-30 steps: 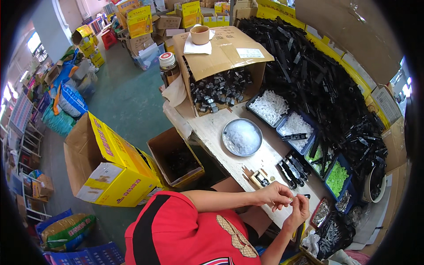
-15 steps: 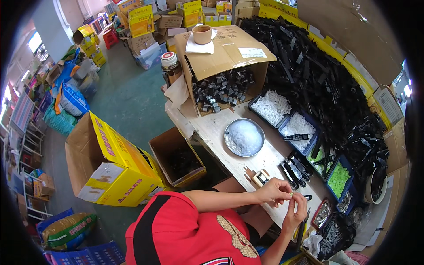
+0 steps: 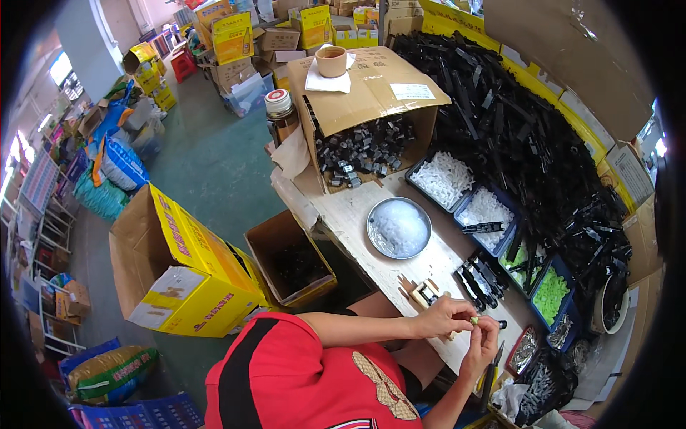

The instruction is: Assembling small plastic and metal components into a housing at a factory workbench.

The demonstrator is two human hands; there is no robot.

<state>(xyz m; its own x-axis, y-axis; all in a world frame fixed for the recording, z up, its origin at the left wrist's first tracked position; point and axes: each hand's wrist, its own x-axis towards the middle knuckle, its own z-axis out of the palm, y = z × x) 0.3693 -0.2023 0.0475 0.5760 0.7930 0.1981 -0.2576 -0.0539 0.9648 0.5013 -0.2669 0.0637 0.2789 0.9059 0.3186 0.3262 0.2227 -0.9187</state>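
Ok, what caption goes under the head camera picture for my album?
Left hand and right hand pinch a small green part together above a cluttered wooden bench.

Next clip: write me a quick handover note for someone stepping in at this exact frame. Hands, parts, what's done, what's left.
Left hand and right hand meet over the table edge, pinching a small green piece between the fingertips.
A wooden jig lies on the table just beyond the left hand; a row of black parts lies beside it.
Supplies: round tray of clear bits, bins of white pieces, bin of green pieces, big pile of black parts.
Done: cannot tell how many are finished.
Left: the piece in hand is not yet set down.
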